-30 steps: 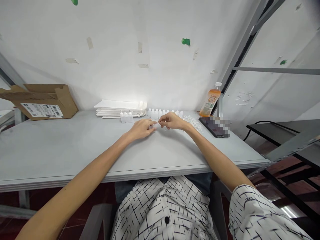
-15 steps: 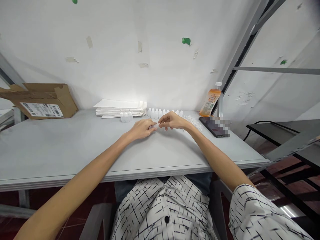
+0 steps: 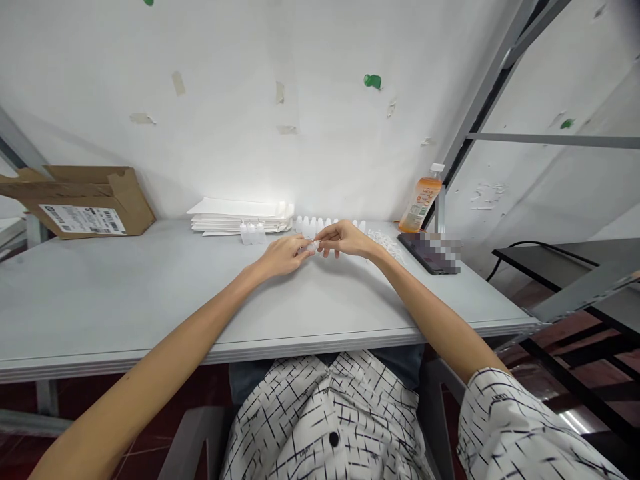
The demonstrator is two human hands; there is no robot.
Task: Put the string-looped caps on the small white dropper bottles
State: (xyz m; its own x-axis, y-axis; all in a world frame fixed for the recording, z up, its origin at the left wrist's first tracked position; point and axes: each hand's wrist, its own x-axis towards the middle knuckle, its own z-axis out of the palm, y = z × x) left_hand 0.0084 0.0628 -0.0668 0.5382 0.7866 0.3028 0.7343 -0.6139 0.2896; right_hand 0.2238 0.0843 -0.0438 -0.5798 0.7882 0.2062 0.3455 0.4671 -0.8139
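My left hand (image 3: 284, 255) is closed, its thumb and fingers pinching a small translucent white plastic bottle (image 3: 312, 246). My right hand (image 3: 347, 239) meets it from the right, fingertips pinched together at the bottle's upper end. Whatever sits between those right fingertips is too small to name. Behind both hands stands a row of similar little bottles (image 3: 306, 225), partly hidden by my right hand. Several more bottles (image 3: 253, 234) are grouped to the left. Beside my right wrist lies a loose scatter of tiny white plastic pieces (image 3: 389, 245).
A stack of flat white cards or boxes (image 3: 235, 215) lies against the wall. At the left stands an open cardboard box (image 3: 90, 207). An orange drink bottle (image 3: 423, 200) and a dark phone (image 3: 425, 253) are at the right of the grey table (image 3: 150, 300).
My right hand has shifted slightly up and left, closer to my left hand. The small bottle between my hands now shows more clearly.
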